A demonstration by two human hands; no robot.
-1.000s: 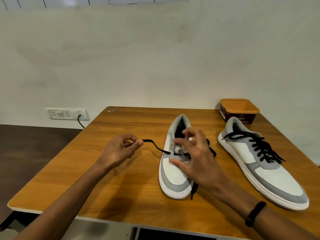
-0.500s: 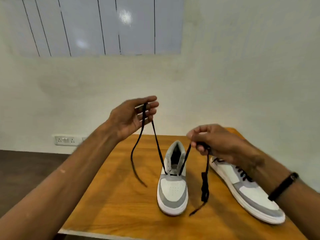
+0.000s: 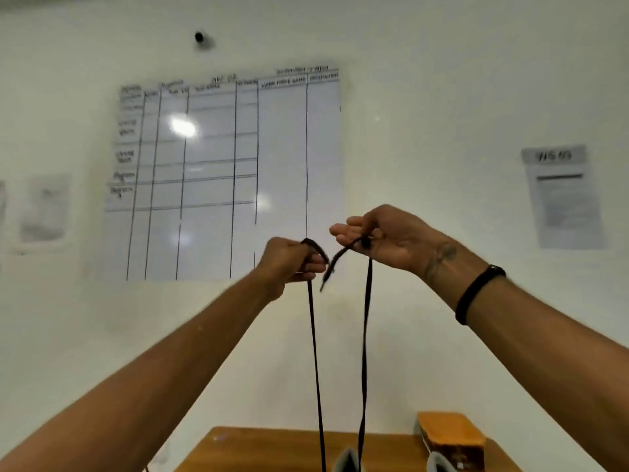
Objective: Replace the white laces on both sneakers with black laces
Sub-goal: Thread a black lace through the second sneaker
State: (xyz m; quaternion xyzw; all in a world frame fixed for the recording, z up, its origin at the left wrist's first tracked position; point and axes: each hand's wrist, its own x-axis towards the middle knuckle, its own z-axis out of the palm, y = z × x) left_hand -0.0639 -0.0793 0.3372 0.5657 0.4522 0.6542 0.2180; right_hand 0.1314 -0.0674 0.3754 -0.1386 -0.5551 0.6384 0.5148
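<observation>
Head view. We see both arms raised in front of a white wall, hands close together and near the same height. The left hand (image 3: 291, 262) is curled into a fist around one strand of the black lace (image 3: 313, 352); the lace loops over the top of the fist and its short free end hangs beside the knuckles. From the underside of this fist the strand drops straight down, taut, to the lower edge of the frame.

The right hand (image 3: 377, 238) sits just right of the left hand and slightly higher, palm turned toward us. Its thumb and fingers pinch the second strand of the same lace; a short tail points down and left from the pinch, ending near the left fist, apart from it as far as we can tell. The main run falls from the right hand almost parallel to the first strand — the two converge a little toward the bottom.

Both strands end at the grey heel of a sneaker (image 3: 345, 463), of which only the top shows at the lower edge, directly below the hands. A sliver of the second sneaker (image 3: 439, 465) appears to its right. Both rest on the wooden table (image 3: 258, 451). An orange-lidded box (image 3: 451, 434) stands at the table's far right. The right wrist carries a black band (image 3: 478, 292) — behind the hands hangs a ruled whiteboard (image 3: 221, 172), its writing blurred
</observation>
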